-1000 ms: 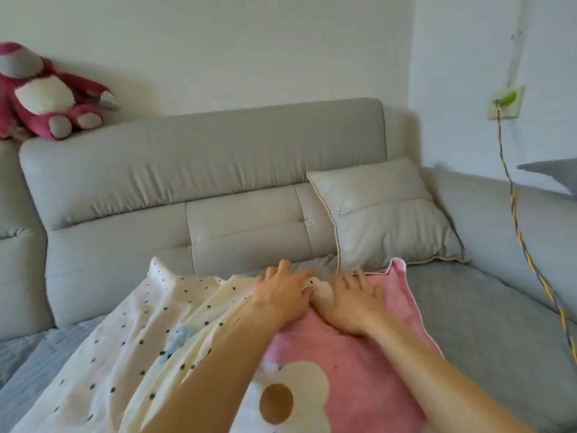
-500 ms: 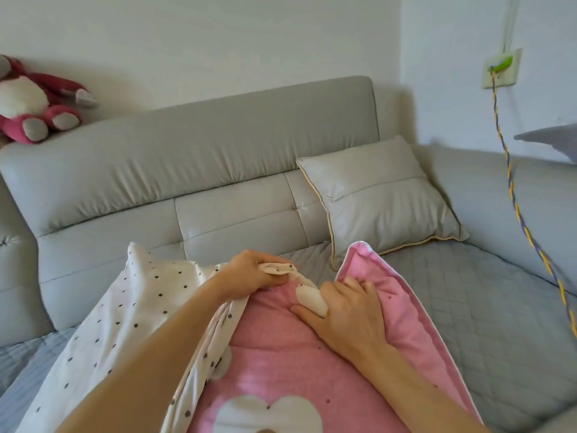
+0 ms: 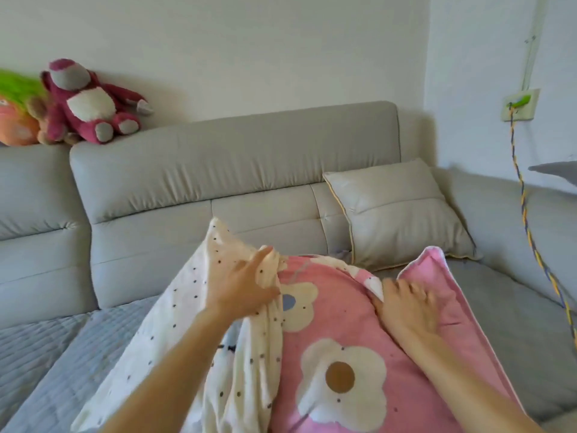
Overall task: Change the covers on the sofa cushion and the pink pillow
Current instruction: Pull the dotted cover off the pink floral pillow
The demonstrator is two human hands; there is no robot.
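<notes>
A person leans over a grey sofa (image 3: pixel 237 157), with 2 bare forearms reaching up from the bottom of the frame. Between them, filling the lower centre, lies the pink pillow (image 3: pixel 346 320), printed with large cream flowers that have brown or blue middles. A cream cover (image 3: pixel 175 310) scattered with small dark dots hangs over the pillow's left side and bunches up in folds along its top left corner.

The left hand (image 3: pixel 242 284), just left of centre, grips a gathered fold of the dotted cover, thumb and fingers curled into the cloth near the pillow's upper edge. The right hand (image 3: pixel 409 303), to the right of centre, lies palm down on the pink fabric with its fingers spread, pressing beside a cream edge of cloth; its fingertips are blurred, so I cannot tell whether they pinch anything. Beyond this hand, a corner of the pink fabric (image 3: pixel 437 260) stands upright with a pale trim.

Behind the pillow, right of centre, a beige sofa cushion (image 3: pixel 402 214) with yellow piping leans against the backrest in the sofa's corner. In the upper left, a dark pink plush bear (image 3: pixel 89 100) sits on top of the backrest, touching an orange and green plush toy (image 3: pixel 15 110) at the frame's edge. At the upper right, a wall socket (image 3: pixel 520 104) holds a green plug, and a braided yellow and blue cable (image 3: pixel 527 220) trails down the right side.
</notes>
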